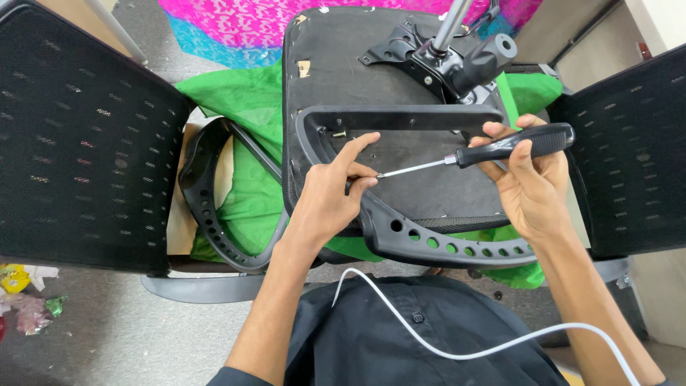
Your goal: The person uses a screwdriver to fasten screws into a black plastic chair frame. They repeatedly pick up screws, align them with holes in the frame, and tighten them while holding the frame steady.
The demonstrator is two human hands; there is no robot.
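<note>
Screwdriver [500,149] clenched by its grippy black handle in my right hand [532,189], left fingers [355,171] pinching the thin slippery shaft tip against the stiff plastic armrest [400,236] on the upturned seat [350,64]

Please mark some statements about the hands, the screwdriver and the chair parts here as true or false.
1. The right hand grips a screwdriver by its black handle. True.
2. The left hand rests flat on the floor. False: its fingers pinch at the screwdriver's tip, against the black armrest.
3. The chair seat lies underside up, its metal mechanism showing. True.
4. The screwdriver's shaft points toward the person's right. False: it points left, toward the left hand.
5. A second armrest lies on green cloth, left of the seat. True.
6. The cloth under the seat is red. False: it is green.
</note>
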